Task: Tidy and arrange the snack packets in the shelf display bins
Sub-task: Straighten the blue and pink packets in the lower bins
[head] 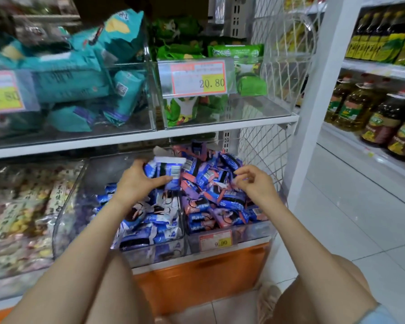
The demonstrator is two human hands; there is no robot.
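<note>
Two clear bins sit side by side on the low shelf. The left bin [80,197] holds several blue-and-white snack packets [150,220]. In the right bin [250,235] lies a heap of blue, purple and pink packets [220,192]. My left hand [136,181] grips a bunch of blue-and-white packets [166,171] above the divider between the bins. My right hand [255,181] hovers over the right bin's heap with fingers loosely curled and holds nothing.
A 9.90 price tag [215,240] hangs on the right bin's front. The upper shelf carries a bin of teal packets [80,76] and a bin of green packets [220,52]. Oil bottles [360,108] stand on shelves at right, across a tiled aisle.
</note>
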